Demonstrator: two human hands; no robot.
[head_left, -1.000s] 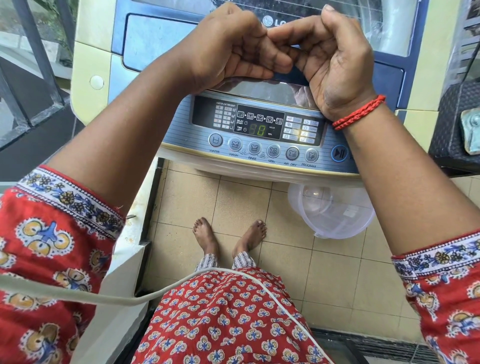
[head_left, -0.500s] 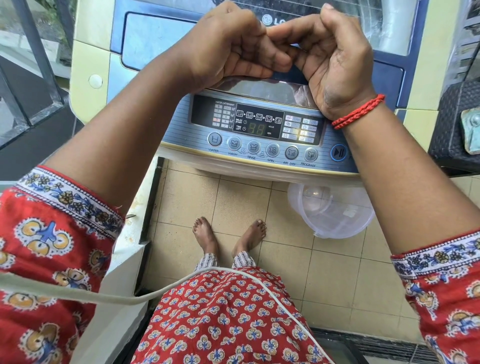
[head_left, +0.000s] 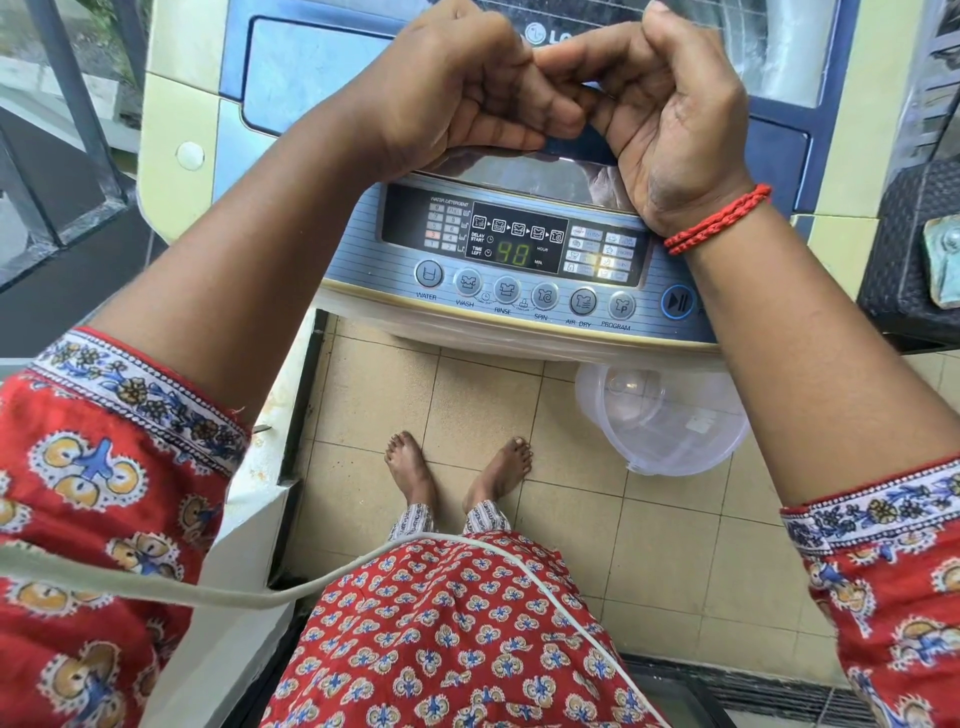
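Left hand (head_left: 457, 98) and right hand (head_left: 670, 109) are both curled up tight. They touch each other over the washer (head_left: 311, 67), near the front edge of its lid. Nothing shows inside them. Below them the panel (head_left: 519, 270) glows with 48. On the tan tile floor (head_left: 571, 545) a clear tub (head_left: 670, 421) sits under the washer's front edge, near two bare feet (head_left: 410, 467). A grey railing (head_left: 78, 130) stands at the left. Both hands have stayed put, but the number on the panel has changed.
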